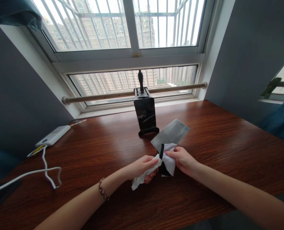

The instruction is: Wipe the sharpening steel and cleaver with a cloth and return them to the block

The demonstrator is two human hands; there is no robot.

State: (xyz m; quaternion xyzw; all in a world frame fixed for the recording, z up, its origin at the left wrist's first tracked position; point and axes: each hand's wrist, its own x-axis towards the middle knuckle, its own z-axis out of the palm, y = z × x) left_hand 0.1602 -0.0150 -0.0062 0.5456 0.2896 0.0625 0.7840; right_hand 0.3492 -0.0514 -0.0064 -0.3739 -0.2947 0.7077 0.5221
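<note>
My left hand (pixel 145 166) is closed on a crumpled white tissue (pixel 139 182), with the thumb pressed along its top. A small white cloth with black edging (pixel 170 161) is pinched between the thumb and fingers of my right hand (pixel 183 158). The tissue's upper end touches the black edge of the cloth; whether one is inside the other, I cannot tell. Just beyond both hands, a flat grey translucent sheet or pouch (pixel 172 133) lies on the table.
Past the sheet stands a black phone-like device on a holder (pixel 145 113) with a dark knobbed top. On the left are a white power bank (pixel 53 135) and a white cable (pixel 46 166). The brown wooden table (pixel 103 137) meets a window with a horizontal rail (pixel 103 96).
</note>
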